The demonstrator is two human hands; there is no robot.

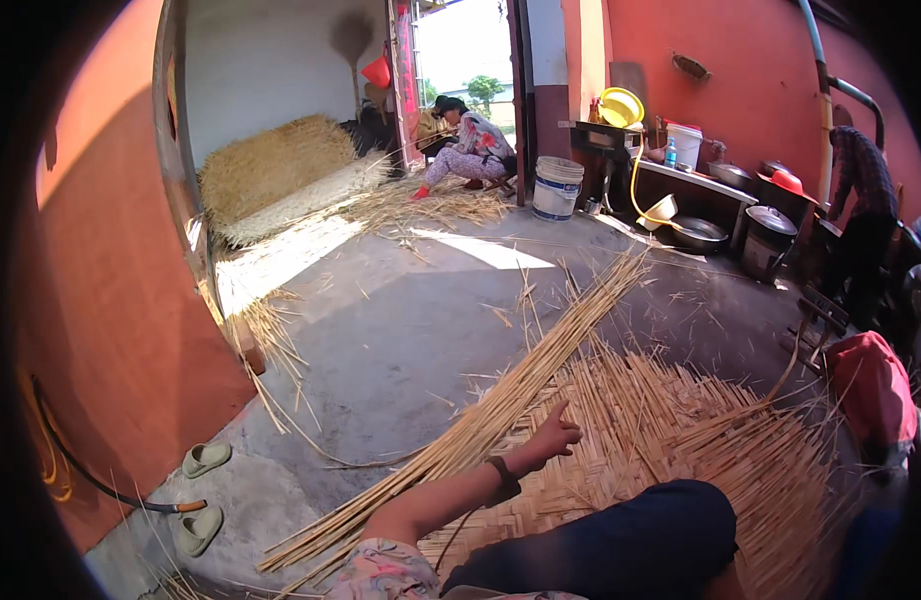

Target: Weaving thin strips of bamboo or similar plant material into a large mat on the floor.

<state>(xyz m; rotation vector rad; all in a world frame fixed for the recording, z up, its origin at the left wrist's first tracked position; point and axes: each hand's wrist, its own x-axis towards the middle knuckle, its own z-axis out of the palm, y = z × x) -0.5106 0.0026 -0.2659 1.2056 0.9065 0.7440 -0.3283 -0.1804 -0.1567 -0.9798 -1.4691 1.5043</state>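
Note:
My left hand (553,437) reaches out over a woven reed mat (591,410), a dark band on its wrist. It is open, with one finger stretched out, and nothing shows in it. Whether it touches the mat I cannot tell. Beside it, a long bundle of loose reed strips (501,405) runs across the mat's left side and onto the floor. The mat has a tight herringbone weave near me and long unwoven ends at the right. My bent knee (631,530) covers part of it. My right hand is out of view.
One person (471,150) crouches by the doorway among scattered reeds; another (866,190) bends at the far right. A white bucket (558,188), basins and a lidded pot (769,232) line the wall. Green slippers (203,530) lie at left. A red cloth (871,385) is beside the mat.

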